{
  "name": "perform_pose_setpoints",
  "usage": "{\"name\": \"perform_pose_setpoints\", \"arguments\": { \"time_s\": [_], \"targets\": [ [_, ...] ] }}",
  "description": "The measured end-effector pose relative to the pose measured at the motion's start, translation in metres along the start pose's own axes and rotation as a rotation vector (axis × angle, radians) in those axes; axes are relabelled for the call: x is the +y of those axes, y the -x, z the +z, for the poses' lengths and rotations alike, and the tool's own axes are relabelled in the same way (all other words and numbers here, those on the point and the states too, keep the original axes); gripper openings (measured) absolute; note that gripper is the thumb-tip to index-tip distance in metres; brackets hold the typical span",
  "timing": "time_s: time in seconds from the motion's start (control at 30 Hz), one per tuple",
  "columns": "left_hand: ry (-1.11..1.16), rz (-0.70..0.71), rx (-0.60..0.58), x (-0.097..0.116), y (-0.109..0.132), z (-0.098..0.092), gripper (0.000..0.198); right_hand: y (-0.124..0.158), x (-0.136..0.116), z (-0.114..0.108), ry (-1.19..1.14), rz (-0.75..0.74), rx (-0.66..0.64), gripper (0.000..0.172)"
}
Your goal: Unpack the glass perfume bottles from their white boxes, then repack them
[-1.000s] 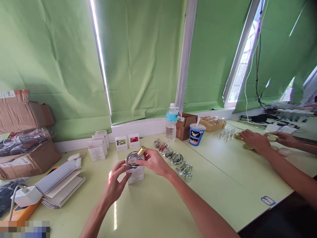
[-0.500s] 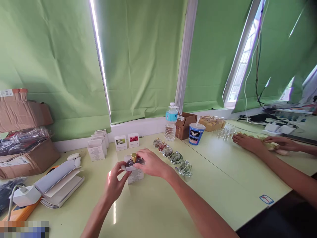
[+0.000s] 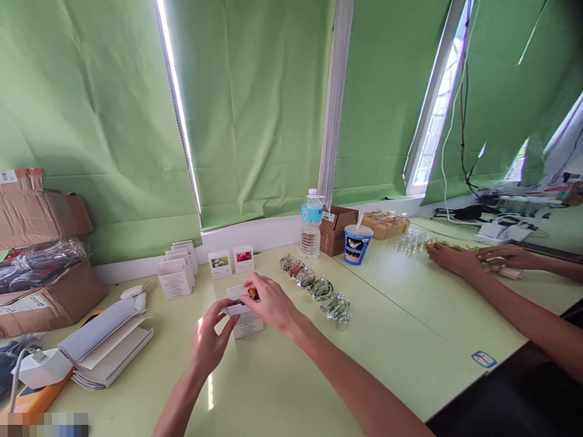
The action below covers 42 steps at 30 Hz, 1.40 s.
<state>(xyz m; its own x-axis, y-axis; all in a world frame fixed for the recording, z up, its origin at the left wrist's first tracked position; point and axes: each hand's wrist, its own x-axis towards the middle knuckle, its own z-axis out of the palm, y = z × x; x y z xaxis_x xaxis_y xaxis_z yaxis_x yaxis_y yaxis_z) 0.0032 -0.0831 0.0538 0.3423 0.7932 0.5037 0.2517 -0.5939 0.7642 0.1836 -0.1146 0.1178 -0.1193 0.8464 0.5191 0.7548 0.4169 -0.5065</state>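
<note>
A small white carton (image 3: 248, 326) with printed text stands upright on the table before me, its top uncovered. My left hand (image 3: 210, 340) is closed on its left upper edge, thumb and fingers pinching there. My right hand (image 3: 273, 305) grips a small dark glass bottle with a gold cap (image 3: 252, 292) at the mouth of the carton. The fingers and carton hide most of the bottle. To the right, a diagonal row of several shiny glass pieces (image 3: 321, 289) with reddish and green tints lies on the table.
Printed cartons (image 3: 175, 283) and two picture boxes (image 3: 220, 264) stand behind. A water bottle (image 3: 311, 227), blue cup (image 3: 356, 247) and brown box (image 3: 337, 230) are at the back. Left are folded cartons (image 3: 113, 352) and cardboard boxes (image 3: 50, 309). Another person's hands (image 3: 455, 261) work at right.
The bottle has sunk lower into the carton, and its gold cap has tilted and now shows between my right fingers. My left hand has kept its place. The view has shifted slightly.
</note>
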Motion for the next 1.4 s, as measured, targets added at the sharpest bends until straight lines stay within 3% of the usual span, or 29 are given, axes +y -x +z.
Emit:
{"name": "perform_pose_setpoints", "arguments": {
  "time_s": [0.1, 0.3, 0.63, 0.93, 1.03, 1.13, 1.27, 1.4],
  "targets": [
    [-0.01, 0.015, -0.003, -0.001, 0.0, 0.0, 0.027, -0.001, -0.001, 0.006, 0.078, -0.003, 0.024, 0.013],
    [-0.049, 0.035, 0.011, -0.003, 0.002, 0.002, 0.027, 0.008, -0.006, 0.01, 0.226, -0.15, 0.033, 0.029],
    [-0.078, 0.054, 0.002, -0.003, 0.004, 0.003, 0.027, 0.016, -0.009, 0.016, 0.334, -0.155, 0.037, 0.021],
    [-0.015, 0.026, 0.02, -0.001, 0.005, 0.005, 0.043, 0.03, -0.005, 0.014, 0.171, -0.172, 0.075, 0.021],
    [0.02, -0.017, 0.062, -0.002, 0.007, 0.006, 0.048, 0.031, 0.001, 0.017, 0.017, -0.142, 0.155, 0.019],
    [0.004, 0.006, 0.057, -0.004, 0.006, 0.006, 0.04, 0.032, 0.008, 0.019, -0.098, -0.107, 0.21, 0.019],
    [-0.059, 0.078, 0.029, 0.001, 0.006, 0.007, 0.021, 0.034, 0.012, 0.019, -0.066, -0.148, 0.229, 0.017],
    [0.101, -0.095, 0.128, 0.009, 0.005, 0.013, 0.029, 0.032, 0.014, 0.025, -0.086, -0.049, 0.285, 0.034]
  ]
}}
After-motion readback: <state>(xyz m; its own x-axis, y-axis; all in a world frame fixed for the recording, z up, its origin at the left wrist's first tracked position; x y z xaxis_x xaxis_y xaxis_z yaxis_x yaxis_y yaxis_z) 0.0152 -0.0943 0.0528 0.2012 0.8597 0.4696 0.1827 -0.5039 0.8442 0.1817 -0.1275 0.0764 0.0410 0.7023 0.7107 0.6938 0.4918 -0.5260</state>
